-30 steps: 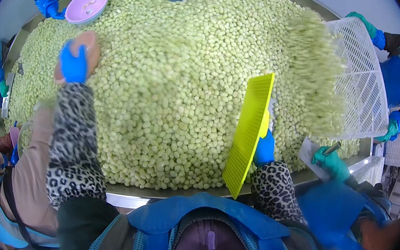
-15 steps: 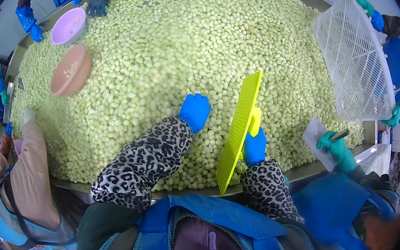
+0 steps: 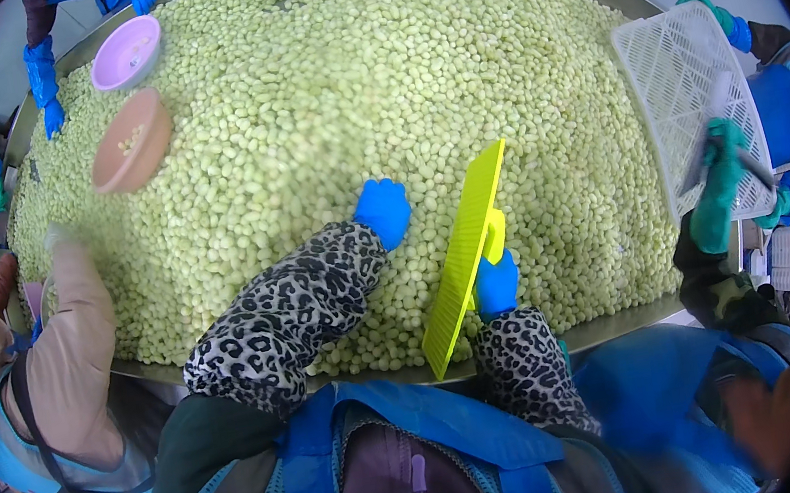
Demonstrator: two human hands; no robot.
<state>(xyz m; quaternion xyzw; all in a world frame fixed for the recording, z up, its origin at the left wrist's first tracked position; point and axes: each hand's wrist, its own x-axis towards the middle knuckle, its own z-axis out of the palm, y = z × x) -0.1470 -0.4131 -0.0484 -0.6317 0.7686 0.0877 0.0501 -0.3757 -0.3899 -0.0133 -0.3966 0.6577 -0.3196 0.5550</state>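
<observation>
A deep heap of small pale green, round-to-oval fruit-like pieces [image 3: 319, 127] fills a large metal bin. My left hand [image 3: 383, 213], in a blue glove, rests on the heap with its fingers curled in. Whether anything is inside them is hidden. In my right hand [image 3: 497, 285], also blue-gloved, is the handle of a bright yellow ribbed plastic float [image 3: 462, 263]. The float stands tilted on its edge, its ribbed face turned toward my left hand, its lower end near the bin's front rim.
A lilac bowl [image 3: 126, 54] and a salmon-coloured bowl [image 3: 128, 154] sit on the heap at far left. At right, a co-worker holds a white slotted crate [image 3: 682, 79]. Another person's green-gloved hand [image 3: 724, 153] is in front of it. A beige-sleeved arm [image 3: 78, 298] reaches in at left.
Both my hands and the float have barely shifted. The green-gloved hand at right has moved up and away, toward the crate. Dark-gloved hands at the far side have moved to the right.
</observation>
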